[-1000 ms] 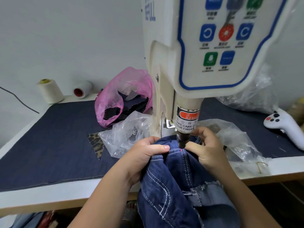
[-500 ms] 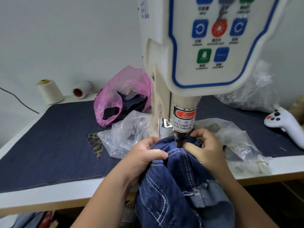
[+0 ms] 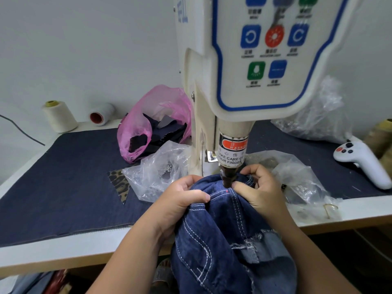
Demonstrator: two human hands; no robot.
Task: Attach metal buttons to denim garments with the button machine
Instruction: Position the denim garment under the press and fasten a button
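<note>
1. Denim garment (image 3: 224, 234) was bunched under the button machine's (image 3: 244, 81) dark punch tip (image 3: 227, 179), white-stitched seam right below the tip, between both sets of fingers; rest of the fabric hung off the table's (image 3: 63, 249) front edge.
2. Left hand (image 3: 180, 200) gripped the denim, fingers curled over a fold just left of the punch, thumb pressed on the seam.
3. Right hand (image 3: 261, 192) pinched the fabric edge, thumb tip just beside the punch tip, touching or nearly so, other fingers curled behind it.
4. Small red light dot sat on the seam between the two thumbs.
5. No metal button was visible; cannot tell if one sat under the punch.
6. Clear plastic bag (image 3: 157, 175) lay just beyond the left fingers, another clear bag (image 3: 297, 177) just past the right fingers.
7. Pink bag (image 3: 148, 124) with dark scraps lay farther beyond the left hand.
8. Two thread cones (image 3: 60, 115) stood well away, far left, by the wall.
9. White handheld controller (image 3: 364, 164) lay well right of the right hand.
</note>
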